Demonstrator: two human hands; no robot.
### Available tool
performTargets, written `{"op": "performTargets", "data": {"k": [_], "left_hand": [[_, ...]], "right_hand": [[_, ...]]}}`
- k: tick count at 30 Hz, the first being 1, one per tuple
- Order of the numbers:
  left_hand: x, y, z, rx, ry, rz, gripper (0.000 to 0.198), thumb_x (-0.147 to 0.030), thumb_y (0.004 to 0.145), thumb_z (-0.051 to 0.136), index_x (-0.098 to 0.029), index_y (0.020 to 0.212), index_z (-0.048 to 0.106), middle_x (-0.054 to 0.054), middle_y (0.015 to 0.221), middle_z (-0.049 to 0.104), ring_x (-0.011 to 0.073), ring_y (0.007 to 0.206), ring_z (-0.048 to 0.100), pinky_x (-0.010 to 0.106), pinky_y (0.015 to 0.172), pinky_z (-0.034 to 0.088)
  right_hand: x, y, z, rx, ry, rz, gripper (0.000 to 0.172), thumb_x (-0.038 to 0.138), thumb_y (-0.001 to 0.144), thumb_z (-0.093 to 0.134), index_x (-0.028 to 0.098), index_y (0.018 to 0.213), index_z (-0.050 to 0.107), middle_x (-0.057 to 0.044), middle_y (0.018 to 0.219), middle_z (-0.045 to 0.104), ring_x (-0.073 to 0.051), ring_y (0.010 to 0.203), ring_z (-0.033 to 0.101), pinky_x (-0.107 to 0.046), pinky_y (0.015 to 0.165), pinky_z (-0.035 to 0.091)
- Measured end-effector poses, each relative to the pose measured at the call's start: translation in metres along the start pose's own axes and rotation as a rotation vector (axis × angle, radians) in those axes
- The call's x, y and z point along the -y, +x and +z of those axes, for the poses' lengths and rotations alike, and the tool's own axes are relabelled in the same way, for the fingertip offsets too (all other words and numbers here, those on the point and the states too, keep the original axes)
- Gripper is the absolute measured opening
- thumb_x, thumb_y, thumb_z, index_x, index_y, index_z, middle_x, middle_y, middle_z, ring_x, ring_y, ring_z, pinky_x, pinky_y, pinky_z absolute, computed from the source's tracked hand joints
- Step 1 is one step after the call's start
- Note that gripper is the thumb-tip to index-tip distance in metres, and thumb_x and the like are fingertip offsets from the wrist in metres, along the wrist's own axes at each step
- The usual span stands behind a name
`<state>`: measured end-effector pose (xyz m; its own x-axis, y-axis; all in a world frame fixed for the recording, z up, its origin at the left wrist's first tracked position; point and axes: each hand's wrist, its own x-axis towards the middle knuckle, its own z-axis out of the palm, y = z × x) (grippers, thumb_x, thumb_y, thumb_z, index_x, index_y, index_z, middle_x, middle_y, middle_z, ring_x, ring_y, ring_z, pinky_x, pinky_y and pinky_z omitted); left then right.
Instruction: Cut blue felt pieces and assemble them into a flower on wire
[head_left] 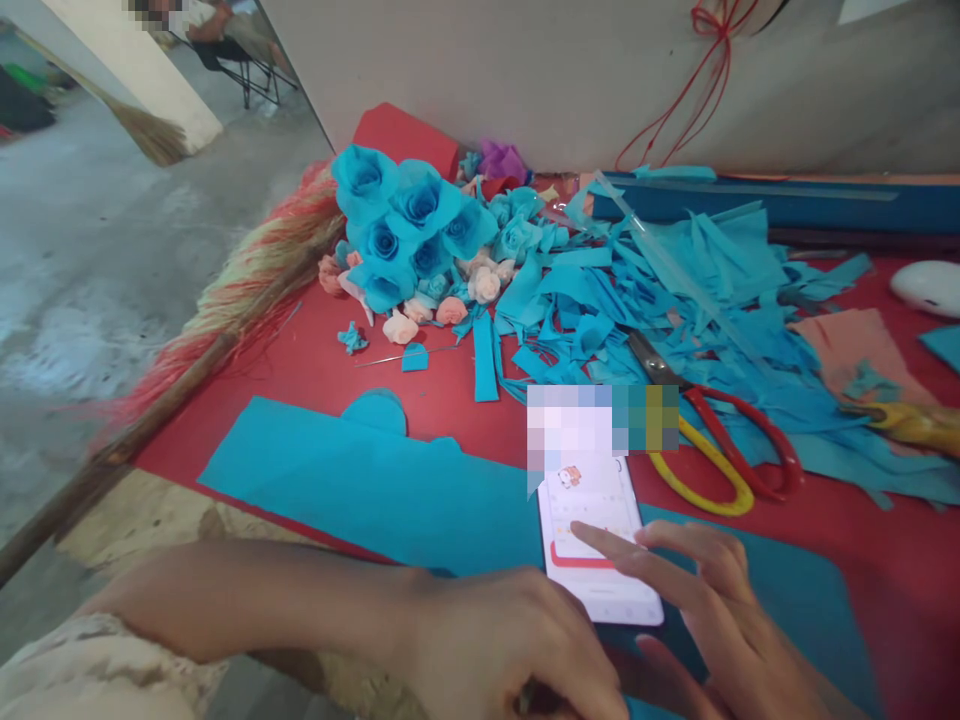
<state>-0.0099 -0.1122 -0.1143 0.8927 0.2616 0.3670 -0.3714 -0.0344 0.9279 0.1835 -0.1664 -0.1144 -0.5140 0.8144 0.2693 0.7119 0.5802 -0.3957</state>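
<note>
On the left, one broom (225, 300) lies along the table edge. Next comes one big blue sheet (360, 480), and behind it a bunch of about six blue paper roses (405, 230). The left hand (510, 650) is curled by the phone's near corner; I cannot tell if it holds anything. The one phone (600, 540) lies flat on the sheet, its long side pointing away from the person. The right hand (712, 600) holds nothing and has one finger stretched out, touching the screen. Behind lie one pair of scissors (720, 450) and a heap of blue scraps (675, 300).

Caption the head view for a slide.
Right hand taps a phone near scissors, blue craft roses and scraps on a red table.
</note>
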Motion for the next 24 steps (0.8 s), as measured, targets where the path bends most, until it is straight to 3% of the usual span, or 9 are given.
{"op": "performTargets", "data": {"k": [7, 16, 24], "left_hand": [[0.000, -0.001, 0.000, -0.012, -0.009, 0.004, 0.023, -0.001, 0.058, 0.037, -0.020, 0.058, 0.024, -0.004, 0.047, 0.027, 0.0103, 0.048, 0.042, 0.019, 0.052, 0.037], [0.001, -0.001, 0.000, -0.001, 0.000, 0.026, 0.025, 0.000, 0.056, 0.038, -0.020, 0.058, 0.024, -0.004, 0.046, 0.031, 0.0101, 0.047, 0.043, 0.018, 0.051, 0.037], [0.001, -0.002, 0.000, 0.019, 0.026, -0.005, 0.026, -0.002, 0.061, 0.041, -0.020, 0.058, 0.024, -0.002, 0.050, 0.042, 0.0097, 0.048, 0.043, 0.019, 0.050, 0.036]], "right_hand": [[0.001, 0.001, 0.003, 0.110, -0.051, -0.078, 0.043, 0.028, 0.091, 0.035, 0.013, 0.131, 0.033, -0.005, 0.108, 0.054, -0.020, 0.101, 0.045, -0.028, 0.076, 0.045], [0.002, 0.004, 0.003, 0.090, -0.047, -0.090, 0.044, 0.026, 0.089, 0.037, 0.014, 0.131, 0.035, -0.005, 0.106, 0.056, -0.018, 0.098, 0.048, -0.025, 0.074, 0.046], [0.000, -0.007, 0.005, -0.097, -0.053, 0.210, 0.042, 0.036, 0.087, 0.038, 0.023, 0.127, 0.043, -0.008, 0.104, 0.057, -0.025, 0.094, 0.052, -0.036, 0.074, 0.046]]}}
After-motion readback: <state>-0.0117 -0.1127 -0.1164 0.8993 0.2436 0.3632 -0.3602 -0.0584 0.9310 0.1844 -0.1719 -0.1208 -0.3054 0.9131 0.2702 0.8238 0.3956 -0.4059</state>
